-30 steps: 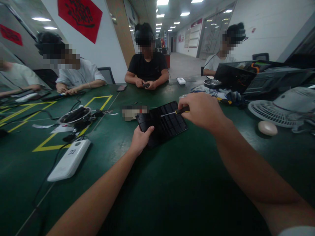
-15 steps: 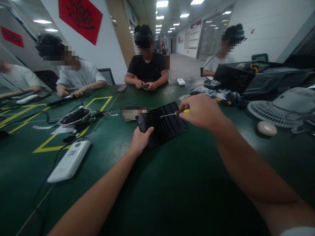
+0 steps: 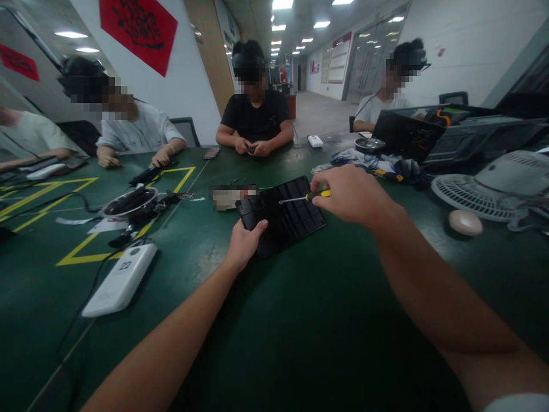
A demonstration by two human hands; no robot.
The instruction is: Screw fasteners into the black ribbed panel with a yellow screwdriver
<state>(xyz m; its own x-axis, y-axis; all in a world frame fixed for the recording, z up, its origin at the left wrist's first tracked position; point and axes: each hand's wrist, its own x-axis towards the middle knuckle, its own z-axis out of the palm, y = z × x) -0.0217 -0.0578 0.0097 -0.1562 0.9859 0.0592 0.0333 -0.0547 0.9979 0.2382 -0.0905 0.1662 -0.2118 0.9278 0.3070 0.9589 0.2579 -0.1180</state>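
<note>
Black panel (image 3: 295,226), ruled into a grid, sits tilted over the middle of the frame. My left hand (image 3: 246,243) grips its lower left edge, thumb on top. My right hand (image 3: 354,194), right of centre, has its fingers closed round the yellow-and-black handle of a screwdriver (image 3: 312,196); the shaft points left over the grid, and I cannot tell whether the tip touches it. Just beyond the panel's upper left corner lies a beige thing (image 3: 223,199), blurred out. All this is at a green table (image 3: 300,320). At the lower left lies a white block (image 3: 122,280) marked 22, near a strip of yellow tape (image 3: 88,260). Toward the right edge, a pale oval thing (image 3: 465,222) lies just beside a white fan (image 3: 500,174). At upper centre sits a person (image 3: 257,117) in a black shirt, both hands at a small dark thing; a metal bowl (image 3: 369,151) stands at upper right.
</note>
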